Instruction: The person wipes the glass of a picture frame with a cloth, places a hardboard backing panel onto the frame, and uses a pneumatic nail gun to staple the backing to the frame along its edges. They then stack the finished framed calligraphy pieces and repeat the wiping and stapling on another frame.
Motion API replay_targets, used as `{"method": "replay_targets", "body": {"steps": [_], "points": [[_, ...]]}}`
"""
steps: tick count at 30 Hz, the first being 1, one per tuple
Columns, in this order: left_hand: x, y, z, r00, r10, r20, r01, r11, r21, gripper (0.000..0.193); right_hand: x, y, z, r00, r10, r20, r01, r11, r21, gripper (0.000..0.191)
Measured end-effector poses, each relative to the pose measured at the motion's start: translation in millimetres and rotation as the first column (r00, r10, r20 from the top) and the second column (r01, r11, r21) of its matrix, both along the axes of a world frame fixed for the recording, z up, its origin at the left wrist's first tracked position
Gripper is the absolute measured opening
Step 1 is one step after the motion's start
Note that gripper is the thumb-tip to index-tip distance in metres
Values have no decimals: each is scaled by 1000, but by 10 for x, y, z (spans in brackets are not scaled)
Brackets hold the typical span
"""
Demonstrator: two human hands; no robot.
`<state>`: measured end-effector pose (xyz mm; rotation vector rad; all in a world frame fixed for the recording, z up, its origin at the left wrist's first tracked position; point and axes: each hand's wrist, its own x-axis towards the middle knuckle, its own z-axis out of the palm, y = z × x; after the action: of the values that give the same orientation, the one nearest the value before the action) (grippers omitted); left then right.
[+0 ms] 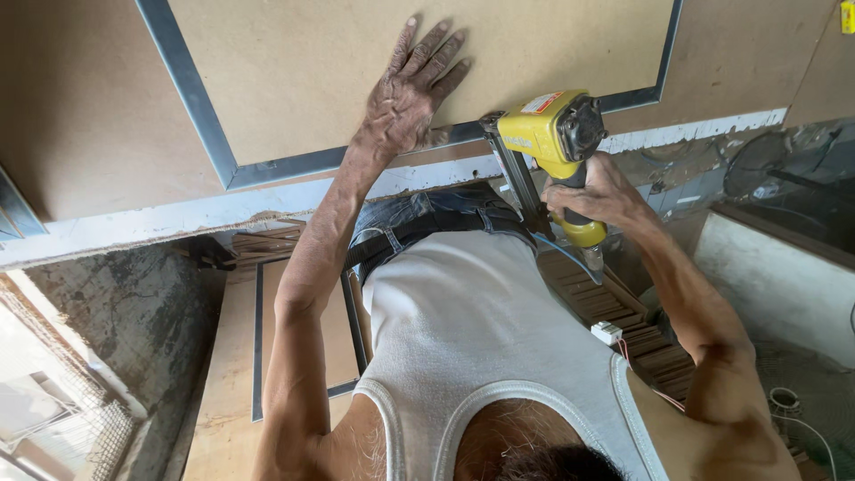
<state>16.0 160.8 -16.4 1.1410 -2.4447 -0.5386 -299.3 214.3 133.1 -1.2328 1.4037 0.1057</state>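
My left hand (414, 89) lies flat, fingers spread, on a brown fibreboard panel (356, 62) just above its grey frame strip (294, 165). My right hand (598, 191) grips the handle of a yellow pneumatic nail gun (552, 134). The gun's nose rests on the grey strip at the panel's near edge, right beside my left wrist. A thin blue hose (561, 254) runs from the handle's base. My white vest and jeans fill the lower middle of the view.
The panel rests on a bench with a chipped white edge (178, 218). Below, a second framed board (267, 338) leans at the left and several wooden strips (641, 330) are stacked at the right, with a small white box (606, 332). A fan (757, 165) stands at the far right.
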Motion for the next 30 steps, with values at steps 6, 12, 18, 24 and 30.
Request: {"method": "replay_targets", "body": {"steps": [6,12,18,24,30], "points": [[25,32,6,1000,9,-8,-9,999,36,117,51,-82,98,994,-52,91,53,999,-5,35],[27,23,7,1000,28,-12,-27,997,70,117,109,-157,110,997,-28,68,28,1000,0,42],[51,29,15,999,34,42,-36,998,47,121,-12,-168,223,999,-40,0,40,999,-3,46],[-160,-63,62,999,4,51,-6,999,50,117,-564,-178,469,970,-242,-19,241,969,-51,46],[-1098,-359,33,997,-79,-5,79,997,-22,104,-1172,-266,532,907,-420,30,420,907,-26,47]]}}
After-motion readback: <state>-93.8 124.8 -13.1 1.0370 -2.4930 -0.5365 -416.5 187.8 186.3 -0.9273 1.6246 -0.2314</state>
